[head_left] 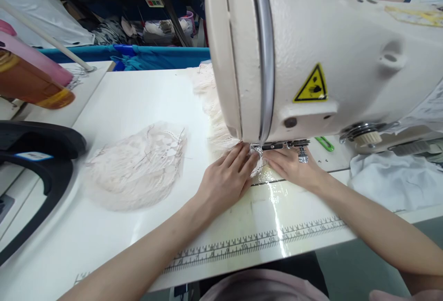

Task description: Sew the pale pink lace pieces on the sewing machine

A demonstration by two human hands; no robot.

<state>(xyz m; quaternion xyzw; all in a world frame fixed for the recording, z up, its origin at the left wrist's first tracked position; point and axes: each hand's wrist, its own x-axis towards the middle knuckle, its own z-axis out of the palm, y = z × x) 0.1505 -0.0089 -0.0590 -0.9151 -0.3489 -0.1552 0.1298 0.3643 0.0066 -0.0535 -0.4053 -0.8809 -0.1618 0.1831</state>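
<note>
I wear a pale pink top (263, 287); my 2 forearms (155, 252) are bare, as are my left hand (224, 176) and right hand (294, 169).

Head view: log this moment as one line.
left hand: on lace fabric; right hand: beside it; sewing machine: above both hands; separate lace piece: lying left

White table (138, 93): pale frilled fabric (218, 128) mid-table, lace piece (141, 167) left, white cloth (394, 181), green tool (324, 144) right.

A lace panel (138, 169) lies on the table (138, 96), left of the sewing machine (311, 56).
</note>
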